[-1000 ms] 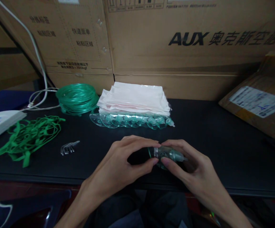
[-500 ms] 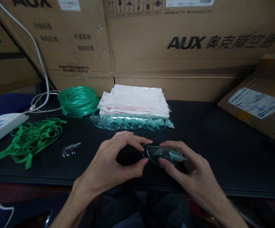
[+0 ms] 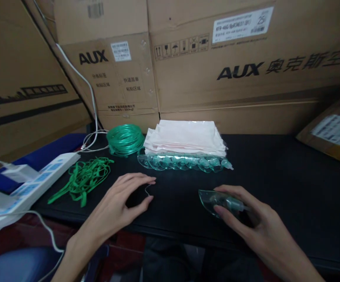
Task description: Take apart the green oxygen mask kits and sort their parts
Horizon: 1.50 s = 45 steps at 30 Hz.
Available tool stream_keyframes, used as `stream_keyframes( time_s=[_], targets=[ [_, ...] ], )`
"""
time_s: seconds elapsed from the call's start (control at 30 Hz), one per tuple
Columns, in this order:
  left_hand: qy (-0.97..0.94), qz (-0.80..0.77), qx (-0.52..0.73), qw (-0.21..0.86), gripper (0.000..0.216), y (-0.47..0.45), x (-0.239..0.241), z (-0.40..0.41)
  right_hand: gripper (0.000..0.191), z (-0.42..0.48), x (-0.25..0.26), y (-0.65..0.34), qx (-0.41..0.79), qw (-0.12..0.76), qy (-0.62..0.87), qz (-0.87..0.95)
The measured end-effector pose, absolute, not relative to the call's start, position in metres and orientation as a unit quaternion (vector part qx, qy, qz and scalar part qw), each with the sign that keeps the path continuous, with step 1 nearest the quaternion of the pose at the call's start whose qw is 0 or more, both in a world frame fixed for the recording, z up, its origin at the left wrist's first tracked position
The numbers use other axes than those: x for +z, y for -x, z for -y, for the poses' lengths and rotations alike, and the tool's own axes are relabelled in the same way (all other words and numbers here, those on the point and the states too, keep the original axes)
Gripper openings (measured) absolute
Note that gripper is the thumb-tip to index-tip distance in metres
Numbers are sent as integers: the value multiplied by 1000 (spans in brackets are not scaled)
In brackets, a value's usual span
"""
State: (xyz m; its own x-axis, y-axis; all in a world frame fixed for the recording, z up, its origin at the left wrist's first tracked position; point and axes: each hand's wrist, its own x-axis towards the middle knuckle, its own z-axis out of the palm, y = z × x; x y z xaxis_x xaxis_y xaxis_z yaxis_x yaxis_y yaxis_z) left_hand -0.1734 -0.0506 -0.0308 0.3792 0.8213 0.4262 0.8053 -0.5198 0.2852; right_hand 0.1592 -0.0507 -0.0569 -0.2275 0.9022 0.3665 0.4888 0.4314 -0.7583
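Note:
My right hand (image 3: 246, 211) grips a clear green oxygen mask (image 3: 209, 199) between thumb and fingers, its tube connector (image 3: 235, 203) pointing right. To the left, a thin bent metal wire (image 3: 147, 190) spans the gap between the thumb and fingertips of my left hand (image 3: 125, 197), which appears to hold it by its ends. The hands are well apart, just above the black table. Behind them lies a row of similar clear green masks (image 3: 184, 161), overlapping one another. The small metal pieces seen earlier on the table are hidden, apparently by my left hand.
White plastic-wrapped packets (image 3: 184, 135) are stacked behind the mask row. Coiled green tubing (image 3: 125, 139) and tangled green elastic straps (image 3: 84, 180) lie left, near a white power strip (image 3: 52, 172) with cables. Large cardboard boxes (image 3: 187, 86) stand at the back; another box (image 3: 334, 129) is right.
My left hand has drawn away leftward from the mask with the wire. My right hand keeps its hold on the mask. The view has shifted left and up.

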Motion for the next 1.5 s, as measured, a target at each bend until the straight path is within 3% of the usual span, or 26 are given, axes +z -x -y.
stream_keyframes(
  time_s=[0.23,0.8,1.2,1.37,1.5],
  targets=[
    [-807,-551,211,-37,42,219,-40,55,21,50,-55,-156,248,419,472,735],
    [-752,-615,231,-54,56,246,-49,86,21,53,-50,-152,270,455,473,705],
    [-758,-587,282,-48,40,273,-70,73,24,56,-44,-165,283,486,474,677],
    [-747,-574,328,-73,42,231,-50,64,35,36,-19,-204,225,508,522,647],
    [-821,-474,318,-27,33,144,-14,32,44,-4,-4,-225,247,458,519,678]
  ],
)
